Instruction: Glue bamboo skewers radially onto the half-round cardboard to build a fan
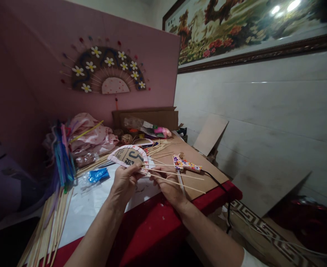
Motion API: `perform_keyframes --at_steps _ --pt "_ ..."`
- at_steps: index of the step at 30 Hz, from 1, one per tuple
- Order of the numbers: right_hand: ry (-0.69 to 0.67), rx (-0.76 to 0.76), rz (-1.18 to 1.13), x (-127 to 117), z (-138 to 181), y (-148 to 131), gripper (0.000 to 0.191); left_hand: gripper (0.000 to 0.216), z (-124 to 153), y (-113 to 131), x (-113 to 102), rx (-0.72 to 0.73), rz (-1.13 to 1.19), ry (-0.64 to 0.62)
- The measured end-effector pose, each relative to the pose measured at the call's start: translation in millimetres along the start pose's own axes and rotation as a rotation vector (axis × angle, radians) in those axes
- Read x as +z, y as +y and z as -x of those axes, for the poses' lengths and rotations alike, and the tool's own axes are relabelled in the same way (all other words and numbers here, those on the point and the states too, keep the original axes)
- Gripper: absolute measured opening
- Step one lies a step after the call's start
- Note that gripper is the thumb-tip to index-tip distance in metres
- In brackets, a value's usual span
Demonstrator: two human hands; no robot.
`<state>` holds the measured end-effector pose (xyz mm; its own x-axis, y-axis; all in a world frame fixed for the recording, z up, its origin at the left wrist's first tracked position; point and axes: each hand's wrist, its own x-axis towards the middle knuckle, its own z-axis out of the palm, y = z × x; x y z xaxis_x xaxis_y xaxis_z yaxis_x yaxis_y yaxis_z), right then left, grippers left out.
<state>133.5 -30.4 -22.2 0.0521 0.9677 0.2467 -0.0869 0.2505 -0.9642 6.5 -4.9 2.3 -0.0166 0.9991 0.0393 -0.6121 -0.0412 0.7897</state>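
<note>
My left hand (126, 180) is closed around a half-round cardboard fan piece (128, 155) with a white and pink rim and dark lettering. Thin wooden skewers (177, 174) fan out to the right from that piece. My right hand (166, 183) pinches the skewers near their base, fingers pressed together. Just beyond the skewer tips lies a glue gun (186, 164) covered in coloured dots, with a black cord running off the table edge.
A bundle of long sticks (48, 230) lies at the left on white paper (96, 202). A blue packet (98, 174), pink cloth (92, 137), a twine ball (126, 139) and a cardboard box (152, 116) crowd the back. A finished flowered fan (108, 72) hangs on the pink board.
</note>
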Motion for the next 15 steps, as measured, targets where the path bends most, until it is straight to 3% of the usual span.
perform_keyframes --at_steps 15 --pt "-0.022 0.025 -0.021 -1.1 -1.6 9.8 0.022 0.030 2.1 -1.0 1.4 -0.001 -0.040 -0.050"
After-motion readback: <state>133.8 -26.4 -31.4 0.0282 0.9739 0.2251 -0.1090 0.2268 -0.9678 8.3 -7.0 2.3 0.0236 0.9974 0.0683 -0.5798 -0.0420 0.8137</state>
